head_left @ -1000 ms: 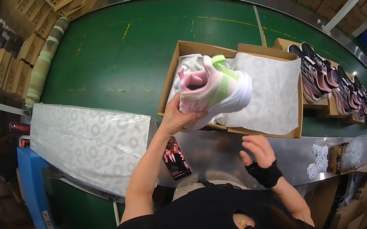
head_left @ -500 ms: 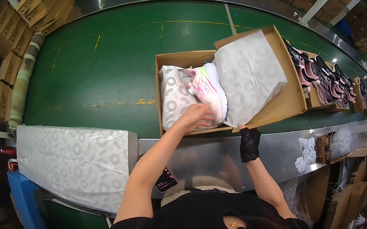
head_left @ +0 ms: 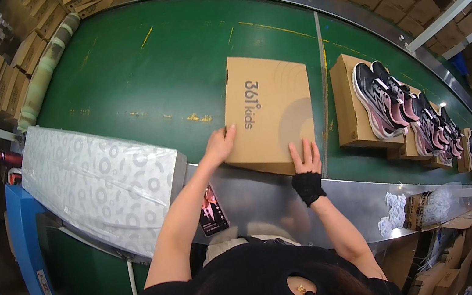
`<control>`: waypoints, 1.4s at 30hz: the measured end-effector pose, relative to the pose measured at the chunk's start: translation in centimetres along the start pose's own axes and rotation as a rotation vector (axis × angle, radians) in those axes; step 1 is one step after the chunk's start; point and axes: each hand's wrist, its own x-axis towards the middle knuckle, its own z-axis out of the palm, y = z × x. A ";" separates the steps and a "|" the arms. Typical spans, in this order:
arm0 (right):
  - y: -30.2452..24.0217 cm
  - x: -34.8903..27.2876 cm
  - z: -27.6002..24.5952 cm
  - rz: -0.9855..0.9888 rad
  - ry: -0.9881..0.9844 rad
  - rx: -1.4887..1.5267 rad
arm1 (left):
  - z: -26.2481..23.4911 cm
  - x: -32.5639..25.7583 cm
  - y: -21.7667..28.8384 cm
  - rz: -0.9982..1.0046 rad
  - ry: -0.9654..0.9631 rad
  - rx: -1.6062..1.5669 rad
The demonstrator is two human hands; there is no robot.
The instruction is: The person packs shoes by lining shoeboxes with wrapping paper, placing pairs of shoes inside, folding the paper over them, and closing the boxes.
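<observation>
closed cardboard shoe box (head_left: 270,111) sits flat on green conveyor belt (head_left: 131,71), near edge just at steel rim (head_left: 268,195). left hand (head_left: 218,146) open, palm flat on box's near-left corner, not clasping anything. right hand (head_left: 305,160), black wrist wrap, fingers spread flat on near-right edge, also released grip. imo best way here: press even on both corners so lid seats square, keep box parallel to belt, don't let it skew toward next box carrying black-pink sneakers (head_left: 386,102). stack of patterned tissue paper (head_left: 100,184) lies at left

Shoe-topped boxes (head_left: 359,106) right of closed box (head_left: 270,111)
</observation>
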 end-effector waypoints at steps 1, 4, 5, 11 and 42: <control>0.0 0.7 -0.7 0.002 -0.036 -0.013 | -0.7 0.8 0.3 -0.039 -0.091 -0.105; -0.6 3.6 -5.2 -0.021 -0.081 0.027 | -3.0 -0.4 4.5 -0.257 -0.263 -0.710; -0.6 4.5 -6.0 -0.063 -0.062 -0.027 | -3.4 -0.5 4.8 -0.237 -0.309 -0.901; -2.2 7.0 -13.6 -0.198 0.112 0.139 | -6.2 -5.9 8.2 -0.287 -0.324 -1.153; 1.4 -10.2 4.7 -0.065 0.049 0.112 | -11.9 -23.0 -3.2 0.038 0.592 -1.263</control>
